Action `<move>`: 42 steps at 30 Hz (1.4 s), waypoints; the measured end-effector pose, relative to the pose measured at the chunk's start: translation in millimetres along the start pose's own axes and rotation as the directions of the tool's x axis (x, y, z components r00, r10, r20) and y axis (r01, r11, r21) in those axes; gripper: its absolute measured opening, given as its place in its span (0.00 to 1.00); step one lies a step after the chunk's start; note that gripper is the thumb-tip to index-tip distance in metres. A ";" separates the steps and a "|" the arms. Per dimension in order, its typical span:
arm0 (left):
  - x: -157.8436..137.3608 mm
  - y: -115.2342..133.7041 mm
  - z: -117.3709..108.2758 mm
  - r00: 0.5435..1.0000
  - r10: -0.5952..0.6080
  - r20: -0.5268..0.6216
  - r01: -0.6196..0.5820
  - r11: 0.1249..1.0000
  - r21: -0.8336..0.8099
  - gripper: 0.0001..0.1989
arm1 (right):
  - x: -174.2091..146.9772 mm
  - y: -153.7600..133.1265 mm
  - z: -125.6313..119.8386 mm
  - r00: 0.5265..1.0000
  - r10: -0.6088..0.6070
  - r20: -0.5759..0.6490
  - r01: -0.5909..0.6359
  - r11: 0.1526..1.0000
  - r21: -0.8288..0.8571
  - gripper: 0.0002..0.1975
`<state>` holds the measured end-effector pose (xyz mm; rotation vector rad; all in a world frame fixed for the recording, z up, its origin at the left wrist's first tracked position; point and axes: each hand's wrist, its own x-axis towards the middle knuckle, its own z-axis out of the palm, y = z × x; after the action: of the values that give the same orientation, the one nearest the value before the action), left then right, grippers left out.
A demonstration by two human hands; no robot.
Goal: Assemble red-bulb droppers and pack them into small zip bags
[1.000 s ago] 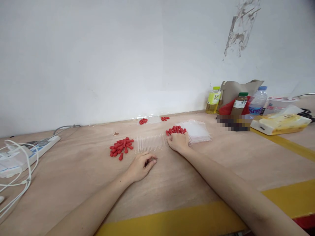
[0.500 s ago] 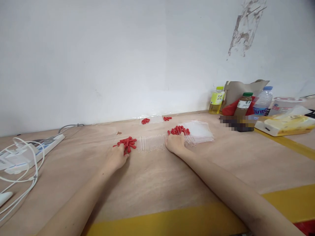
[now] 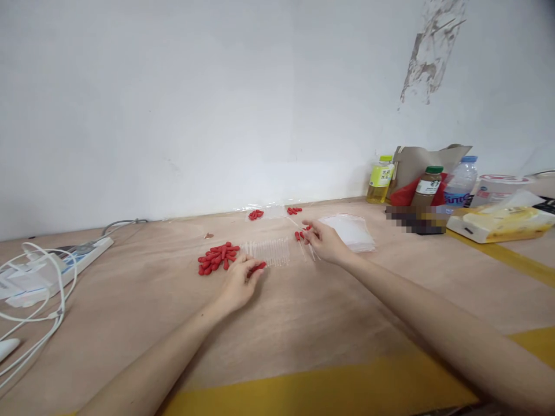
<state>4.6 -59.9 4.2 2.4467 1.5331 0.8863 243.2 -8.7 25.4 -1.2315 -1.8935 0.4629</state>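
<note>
Left hand [image 3: 239, 283], just left of centre frame, pinches a red cap [image 3: 259, 266] between thumb and fingertips, right at the near edge of the row of clear tubes [image 3: 266, 252] lying side by side on the tabletop [image 3: 303, 312]. Right hand [image 3: 326, 241], a little right of centre, is closed on a few capped tubes [image 3: 303, 241] that hang from its fingers, their red tops toward the wall. Because the cap is small and held only at the tips, it could slip and roll off among the loose caps [image 3: 217, 257] to the left. A nudge from either hand could scatter the light row of tubes or push them out of line. The thin tubes in the right hand are fanned out rather than bunched, so one could drop free or bend if the grip shifts. Behind that hand lies a stack of clear bags [image 3: 349, 230], which a sweep of the wrist could slide. Further right stand bottles [image 3: 427, 186] and a tissue pack [image 3: 503, 222], well apart; a power strip [image 3: 65, 263] and white cables [image 3: 39, 300] lie at far left.
</note>
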 end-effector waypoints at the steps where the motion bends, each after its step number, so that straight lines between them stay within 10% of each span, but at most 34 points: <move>1: -0.8 3.4 8.4 1.000 -0.001 -0.014 0.000 0.995 -0.096 0.09 | -8.6 3.3 2.0 0.998 -0.059 0.013 0.059 0.998 0.003 0.15; 9: -5.8 7.2 28.9 0.995 -0.004 0.096 0.048 0.888 -0.458 0.08 | -57.9 4.8 25.3 0.949 -0.297 0.107 0.309 0.944 -0.117 0.07; 21: -5.4 5.2 30.9 0.994 -0.039 0.107 0.090 0.847 -0.524 0.11 | -61.3 4.1 27.7 0.931 -0.331 0.153 0.351 0.927 -0.131 0.08; 42: -11.6 18.6 22.1 0.947 0.296 0.122 -0.286 0.954 -0.096 0.09 | -62.7 1.1 20.0 0.863 -0.409 0.297 0.492 0.814 -0.308 0.12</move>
<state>27.3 -74.3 -11.4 2.6568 1.0899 0.7846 240.2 -61.1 -14.3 -0.9255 -2.4620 -0.0339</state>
